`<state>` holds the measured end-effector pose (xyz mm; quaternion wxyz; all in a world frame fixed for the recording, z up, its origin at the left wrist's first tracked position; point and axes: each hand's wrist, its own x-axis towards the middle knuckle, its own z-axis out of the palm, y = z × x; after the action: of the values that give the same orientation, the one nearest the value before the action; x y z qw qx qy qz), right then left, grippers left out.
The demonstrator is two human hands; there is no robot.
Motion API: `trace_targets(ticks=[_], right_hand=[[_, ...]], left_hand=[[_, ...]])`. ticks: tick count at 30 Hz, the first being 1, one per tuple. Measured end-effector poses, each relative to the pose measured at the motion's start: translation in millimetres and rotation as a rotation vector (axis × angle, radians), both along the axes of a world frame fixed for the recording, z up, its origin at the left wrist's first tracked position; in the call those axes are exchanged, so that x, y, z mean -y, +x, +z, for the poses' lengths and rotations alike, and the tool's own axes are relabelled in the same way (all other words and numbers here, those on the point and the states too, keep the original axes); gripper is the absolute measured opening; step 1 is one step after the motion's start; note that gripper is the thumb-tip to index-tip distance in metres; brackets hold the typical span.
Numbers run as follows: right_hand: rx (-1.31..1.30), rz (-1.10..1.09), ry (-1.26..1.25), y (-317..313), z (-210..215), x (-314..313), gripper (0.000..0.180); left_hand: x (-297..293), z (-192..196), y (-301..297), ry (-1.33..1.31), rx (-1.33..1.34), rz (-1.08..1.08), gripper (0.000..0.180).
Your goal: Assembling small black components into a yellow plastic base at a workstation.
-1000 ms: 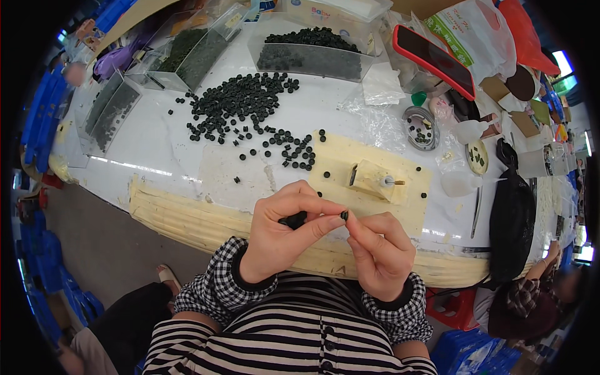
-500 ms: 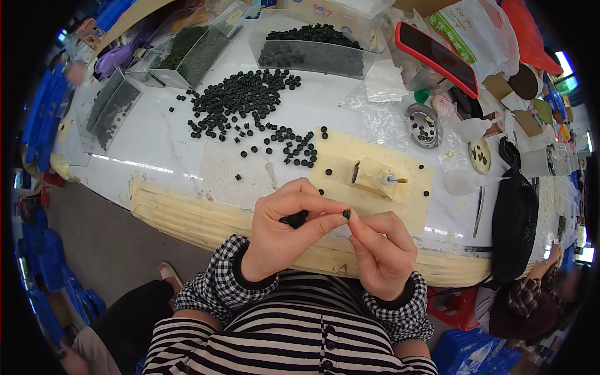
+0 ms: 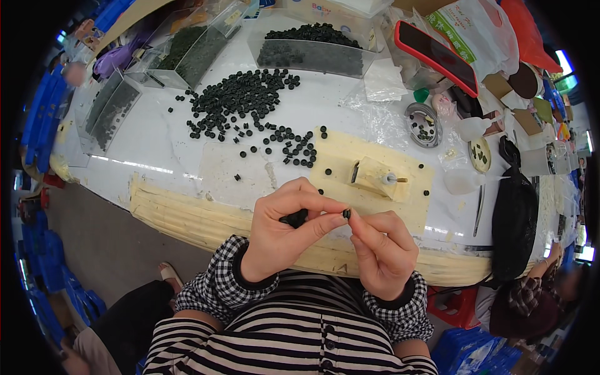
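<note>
Between the thumb and forefinger tips of my left hand (image 3: 281,231) is a small black grooved round part (image 3: 346,214). More black pieces (image 3: 295,219) sit in the curl of that same palm, partly hidden by the fingers. My right hand (image 3: 387,250) is closed, its fingertips pressed against the other side of the small part. Just beyond the hands stands a cream taped block (image 3: 375,176) with a thin metal pin (image 3: 392,179) sticking out, on a cream mat (image 3: 412,209). A few black parts lie on that mat, and a loose pile of them (image 3: 240,97) spreads to the far left.
Clear bins (image 3: 309,61) of black parts line the back. A red-cased phone (image 3: 437,59) rests at the back right, near a round dish (image 3: 423,125) of small parts. Tweezers (image 3: 479,212) and a black bag (image 3: 515,212) lie right. Cream padding (image 3: 187,209) covers the table's front edge.
</note>
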<state>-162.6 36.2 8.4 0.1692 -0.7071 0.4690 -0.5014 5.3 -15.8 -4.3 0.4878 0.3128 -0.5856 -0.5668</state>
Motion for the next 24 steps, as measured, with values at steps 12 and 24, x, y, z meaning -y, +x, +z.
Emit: trace_targets(ticks=[12,24], right_hand=[[0.027,-0.025,-0.017,0.8,-2.7,0.0,0.038],[0.021,-0.017,-0.006,1.0,-2.2,-0.6,0.038]], left_hand=[[0.4,1.5,0.4,-0.041,0.042,0.003,0.021],[-0.4,0.9,-0.2,-0.010,0.023,0.004,0.018]])
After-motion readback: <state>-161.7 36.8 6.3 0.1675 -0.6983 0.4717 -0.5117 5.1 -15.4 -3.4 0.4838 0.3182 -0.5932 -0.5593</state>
